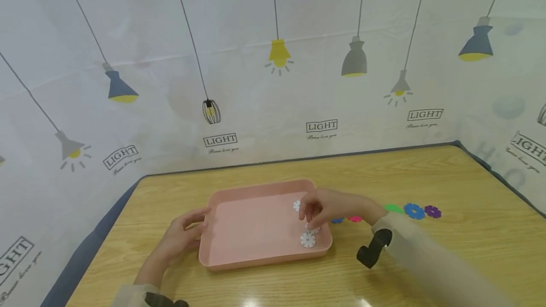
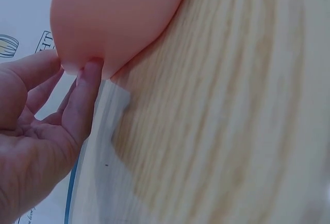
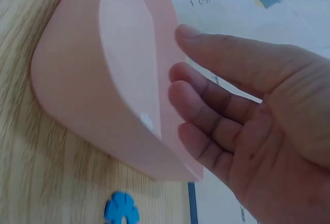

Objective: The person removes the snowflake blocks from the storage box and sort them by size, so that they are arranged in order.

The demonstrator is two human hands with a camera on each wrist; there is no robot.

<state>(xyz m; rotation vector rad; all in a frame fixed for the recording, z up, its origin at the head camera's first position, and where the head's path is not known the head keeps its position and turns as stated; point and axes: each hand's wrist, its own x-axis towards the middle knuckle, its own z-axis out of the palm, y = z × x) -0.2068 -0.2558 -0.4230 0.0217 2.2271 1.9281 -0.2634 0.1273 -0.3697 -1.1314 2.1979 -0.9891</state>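
A pink tray (image 1: 260, 229) lies on the wooden table, its outer wall close up in the left wrist view. My left hand (image 1: 181, 236) holds the tray's left edge, with fingertips (image 2: 93, 68) against the wall. Over the tray's right end is my right hand (image 1: 322, 206), its fingers bent. The right wrist view shows nothing between the thumb and the curled fingers (image 3: 198, 108). Beneath and beside that hand, in the tray, are several white notched discs: a front disc (image 1: 308, 239), a back disc (image 1: 296, 205) and others partly covered by the hand.
Right of the tray lie flat, flower-shaped notched discs: a green disc (image 1: 393, 208), a large blue disc (image 1: 414, 211), a purple disc (image 1: 432, 211), a pink disc (image 1: 355, 219) and another blue disc (image 3: 122, 208). Behind the table (image 1: 469, 250) hangs a lamp-printed curtain (image 1: 247, 84).
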